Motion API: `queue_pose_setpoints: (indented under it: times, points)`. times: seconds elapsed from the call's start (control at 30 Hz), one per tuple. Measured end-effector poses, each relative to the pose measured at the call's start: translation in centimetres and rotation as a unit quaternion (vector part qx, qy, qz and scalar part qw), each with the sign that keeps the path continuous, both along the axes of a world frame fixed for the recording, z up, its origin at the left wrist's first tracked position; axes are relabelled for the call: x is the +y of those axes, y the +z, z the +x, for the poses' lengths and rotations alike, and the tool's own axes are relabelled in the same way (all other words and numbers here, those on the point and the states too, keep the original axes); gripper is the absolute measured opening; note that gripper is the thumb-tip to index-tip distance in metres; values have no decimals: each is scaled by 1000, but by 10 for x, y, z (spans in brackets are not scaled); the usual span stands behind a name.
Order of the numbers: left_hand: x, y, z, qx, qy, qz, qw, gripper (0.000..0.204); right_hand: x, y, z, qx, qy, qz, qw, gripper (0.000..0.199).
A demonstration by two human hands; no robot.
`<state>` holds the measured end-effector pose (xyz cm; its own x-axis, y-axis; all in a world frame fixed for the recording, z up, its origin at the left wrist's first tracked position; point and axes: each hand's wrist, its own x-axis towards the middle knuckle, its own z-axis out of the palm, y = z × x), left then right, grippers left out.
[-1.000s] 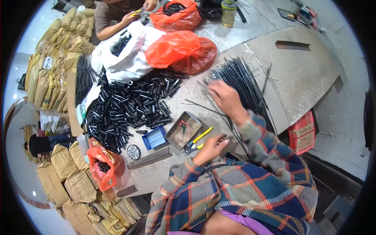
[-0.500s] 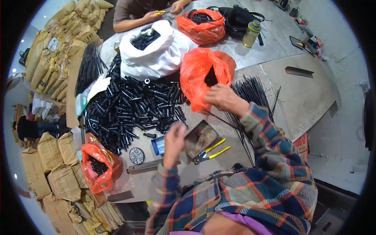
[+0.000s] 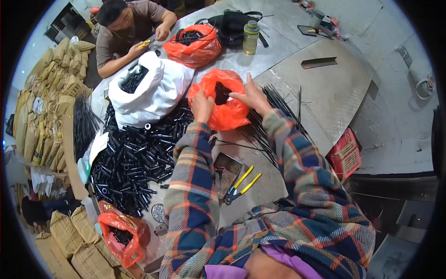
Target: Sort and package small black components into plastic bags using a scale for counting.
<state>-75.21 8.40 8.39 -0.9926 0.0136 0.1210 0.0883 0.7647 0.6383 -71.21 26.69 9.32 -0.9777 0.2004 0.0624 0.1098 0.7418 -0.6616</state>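
Observation:
A red plastic bag (image 3: 228, 116) stands on the table in front of me, its mouth turned up with dark contents inside. On its left rim, my left hand (image 3: 203, 108) is closed, fingers folded over the plastic. My right hand (image 3: 254, 96) is at the right rim, thumb reaching across toward the mouth and fingers stretched apart. Left of the bag spreads a heap of black tubular parts (image 3: 134, 160). Thin black rods (image 3: 283, 107) lie to its right, some running under my right forearm. Nearer me, yellow-handled pliers (image 3: 241, 183) rest by a shallow tray (image 3: 228, 162).
A white sack (image 3: 160, 93) of black parts and another red bag (image 3: 197, 51) stand farther back, beside a bottle (image 3: 251, 38) and black bag (image 3: 231, 30). Across the table, a person holds something yellow. A red bag (image 3: 125, 237) and round tin (image 3: 158, 213) are near left. An angled metal strip (image 3: 318, 63) lies right.
My left hand has moved from above the tray to the bag's left rim. My right hand's fingers have spread, and the bag's mouth is wider. The view has shifted.

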Motion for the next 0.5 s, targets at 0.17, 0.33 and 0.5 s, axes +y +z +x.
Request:
queue_pose_setpoints:
  times: [0.17, 0.33, 0.5]
  points:
    - [-49, 71, -48, 95, -41, 91, 990, 30, -11, 4, -50, 132, 55, -253, 957, 25]
    - [-107, 165, -37, 25, -113, 276, 954, 27, -38, 83, -20, 231, 151, -354, 894, 22]
    - [-124, 186, 47, 19, -99, 262, 960, 28, -41, 86, 57, 180, 159, -415, 878, 32]
